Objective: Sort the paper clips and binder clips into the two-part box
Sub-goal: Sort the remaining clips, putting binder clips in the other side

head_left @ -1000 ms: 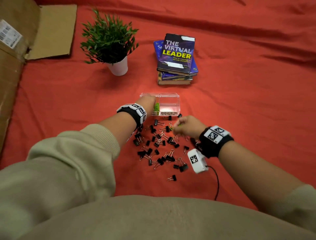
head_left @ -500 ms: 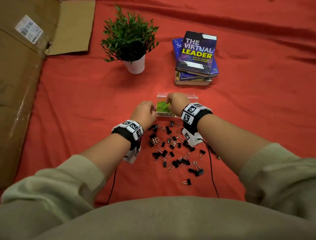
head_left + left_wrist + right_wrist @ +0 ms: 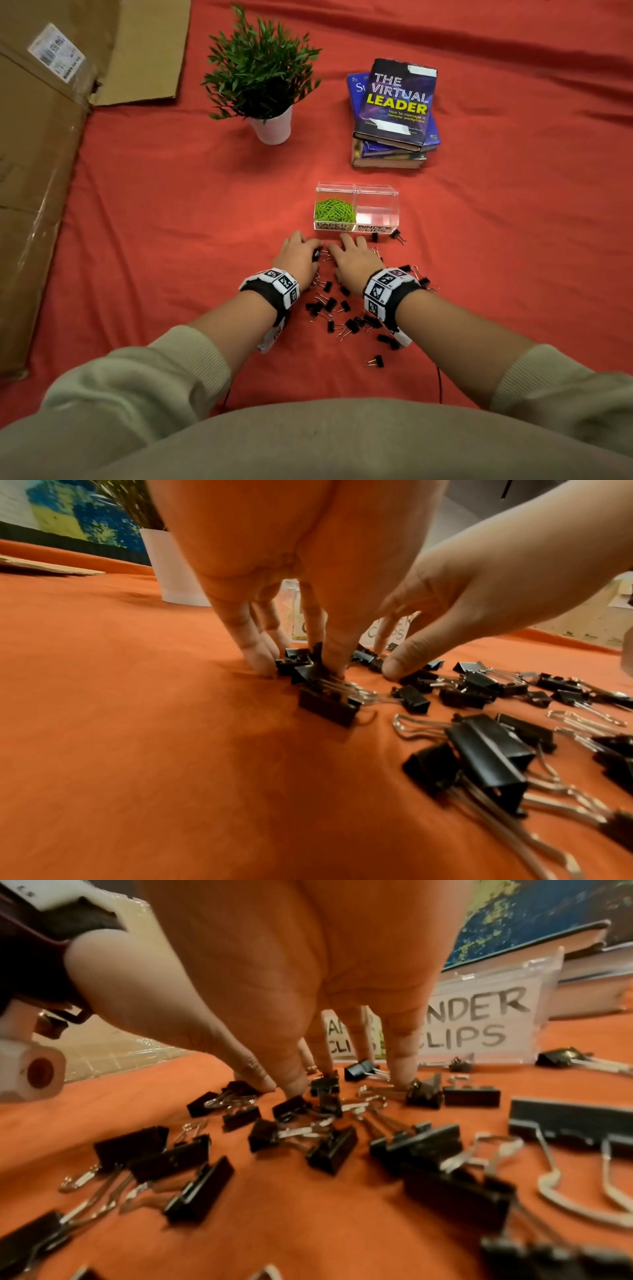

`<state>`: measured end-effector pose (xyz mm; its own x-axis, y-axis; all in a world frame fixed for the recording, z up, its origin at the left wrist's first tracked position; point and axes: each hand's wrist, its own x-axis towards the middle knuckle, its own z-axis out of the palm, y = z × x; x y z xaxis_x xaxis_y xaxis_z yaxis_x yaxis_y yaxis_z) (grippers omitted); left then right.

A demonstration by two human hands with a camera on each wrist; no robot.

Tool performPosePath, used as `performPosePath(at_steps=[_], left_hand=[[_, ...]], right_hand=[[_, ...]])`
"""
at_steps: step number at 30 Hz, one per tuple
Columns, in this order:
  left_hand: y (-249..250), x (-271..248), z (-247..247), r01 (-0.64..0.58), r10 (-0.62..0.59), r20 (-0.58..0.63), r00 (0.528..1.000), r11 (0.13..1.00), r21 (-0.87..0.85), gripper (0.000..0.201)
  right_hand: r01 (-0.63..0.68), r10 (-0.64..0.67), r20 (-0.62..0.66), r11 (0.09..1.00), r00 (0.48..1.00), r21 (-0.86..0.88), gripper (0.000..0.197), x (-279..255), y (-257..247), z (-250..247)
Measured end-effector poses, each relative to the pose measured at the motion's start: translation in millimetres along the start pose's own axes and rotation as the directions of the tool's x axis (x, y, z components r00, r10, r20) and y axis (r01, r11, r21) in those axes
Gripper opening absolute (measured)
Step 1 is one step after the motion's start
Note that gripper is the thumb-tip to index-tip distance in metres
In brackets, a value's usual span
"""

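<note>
The clear two-part box (image 3: 376, 195) stands on the red cloth. Its left half, labelled PAPER CLIPS, holds green paper clips (image 3: 334, 209); the right half, labelled BINDER CLIPS (image 3: 479, 1026), holds nothing. Several black binder clips (image 3: 337, 308) lie scattered in front of it. My left hand (image 3: 310, 248) is down on the pile's far left, and in the left wrist view its thumb and fingers pinch a small cluster of binder clips (image 3: 301, 666). My right hand (image 3: 346, 245) is beside it, with straight spread fingertips (image 3: 400, 1069) touching clips on the cloth.
A potted green plant (image 3: 263, 89) stands behind the box to the left and a stack of books (image 3: 394, 116) to the right. Flattened cardboard (image 3: 41, 171) covers the far left. Cables run from both wrists towards my body.
My right hand carried a green paper clip to the box's left half, then came back down. Both hands now sit on the binder clips in front of the box.
</note>
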<state>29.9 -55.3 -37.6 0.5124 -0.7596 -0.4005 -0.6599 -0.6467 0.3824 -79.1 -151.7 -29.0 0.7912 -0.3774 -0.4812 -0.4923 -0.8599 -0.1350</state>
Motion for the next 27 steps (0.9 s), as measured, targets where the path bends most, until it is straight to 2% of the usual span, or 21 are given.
performPosePath(at_steps=[5, 11, 13, 16, 19, 22, 24, 27], left_hand=[[-0.6, -2.5, -0.7, -0.005, 0.005, -0.012, 1.0, 1.0, -0.011, 0.039], [1.3, -7.6, -2.1, -0.012, 0.01, -0.035, 0.999, 0.998, -0.057, 0.037], [1.5, -9.4, -2.1, -0.016, 0.012, -0.047, 0.999, 0.996, -0.086, 0.038], [2.1, -11.5, -4.3, -0.022, 0.015, -0.058, 0.998, 0.991, -0.128, 0.038], [2.5, -11.9, -7.0, -0.024, 0.013, -0.067, 0.998, 0.986, -0.162, 0.038], [4.0, -11.6, -8.2, -0.021, 0.016, -0.037, 0.999, 0.987, -0.159, 0.039], [5.9, -11.2, -7.5, -0.028, 0.025, -0.02, 0.999, 0.987, -0.159, 0.04], [11.8, -10.3, -7.2, -0.05, 0.051, -0.002, 0.999, 0.985, -0.166, 0.039]], right_hand=[[0.03, -0.021, -0.074, 0.992, 0.997, 0.124, 0.037, -2.6, 2.4, 5.7], [0.028, -0.023, -0.02, 0.956, 1.0, 0.293, 0.012, -3.2, 9.4, 6.2], [0.015, -0.011, -0.011, 0.928, 1.0, 0.373, 0.011, -3.4, 14.8, 8.1], [-0.039, 0.093, -0.067, 0.826, 0.993, 0.563, 0.008, -9.0, 23.9, 4.7], [-0.138, 0.216, -0.016, 0.678, 0.976, 0.722, 0.009, -15.0, 35.3, -6.5], [-0.114, 0.272, -0.038, 0.522, 0.962, 0.845, 0.015, -15.3, 48.8, -32.3], [-0.075, 0.331, -0.101, 0.478, 0.938, 0.875, 0.02, -9.0, 60.1, -53.9], [-0.053, 0.377, -0.173, 0.518, 0.91, 0.854, 0.021, 3.7, 72.1, -76.0]])
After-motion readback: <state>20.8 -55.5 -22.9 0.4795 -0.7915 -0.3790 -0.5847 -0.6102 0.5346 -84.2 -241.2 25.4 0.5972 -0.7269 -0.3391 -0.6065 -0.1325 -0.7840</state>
